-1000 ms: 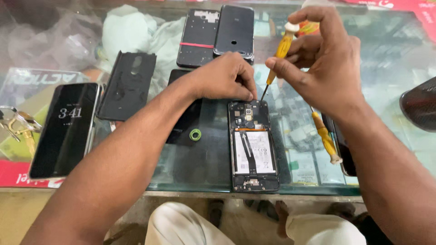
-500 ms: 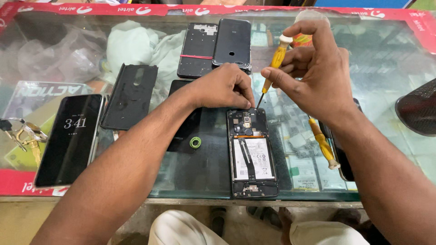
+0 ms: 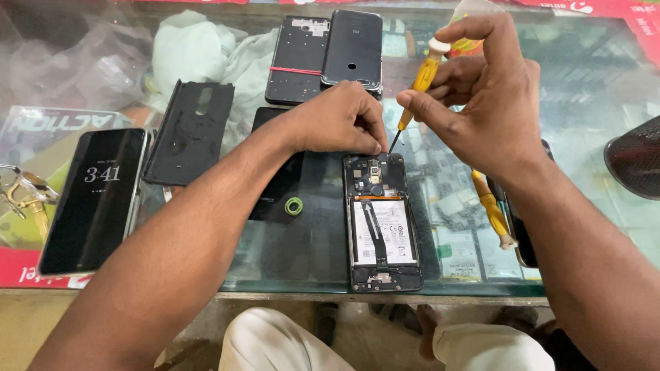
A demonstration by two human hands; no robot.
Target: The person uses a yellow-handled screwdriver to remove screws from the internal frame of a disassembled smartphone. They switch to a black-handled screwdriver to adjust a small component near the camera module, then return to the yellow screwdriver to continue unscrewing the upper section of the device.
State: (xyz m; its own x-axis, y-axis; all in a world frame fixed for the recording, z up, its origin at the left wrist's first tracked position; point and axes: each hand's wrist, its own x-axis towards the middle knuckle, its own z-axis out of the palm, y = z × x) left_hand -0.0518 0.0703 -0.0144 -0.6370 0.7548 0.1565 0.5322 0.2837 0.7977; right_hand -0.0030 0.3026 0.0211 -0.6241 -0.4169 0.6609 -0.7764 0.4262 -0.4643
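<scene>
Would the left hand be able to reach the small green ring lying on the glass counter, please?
Probably yes. The left hand rests on the top edge of the opened black phone, and the small green ring lies uncovered on the glass counter just below the wrist, with nothing over it.

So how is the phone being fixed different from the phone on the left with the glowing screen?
The opened phone lies back-up with its cover off, so its white battery and circuit parts show; the lit phone lies face-up, closed, its dark screen showing a clock. The left hand steadies the opened phone while the right hand works a yellow screwdriver at its top edge; nobody touches the lit phone. Both lie flat on the glass counter.
</scene>
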